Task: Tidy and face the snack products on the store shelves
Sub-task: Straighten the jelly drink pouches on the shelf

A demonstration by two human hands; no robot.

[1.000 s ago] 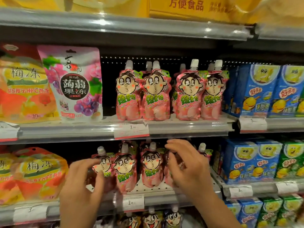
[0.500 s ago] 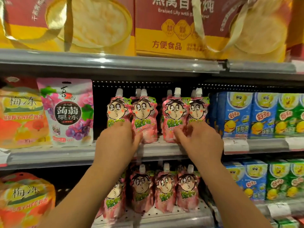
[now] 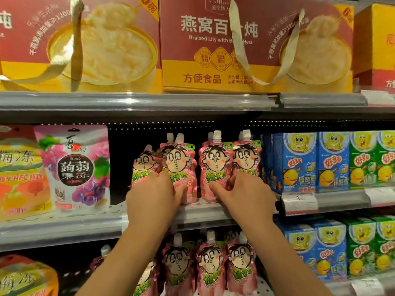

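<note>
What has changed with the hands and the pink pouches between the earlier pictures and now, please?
Both hands left the lower row of pink pouches and rose to the middle shelf. The left hand now grips the two left pouches there, the leftmost tilted; the right hand grips the two right pouches. The grape jelly bag and blue cartons stayed put.

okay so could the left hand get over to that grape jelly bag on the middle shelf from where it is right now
Probably yes. The left hand is on the leftmost pink pouch, and only an open dark gap on the shelf separates that pouch from the grape jelly bag. Nothing stands between.
</note>
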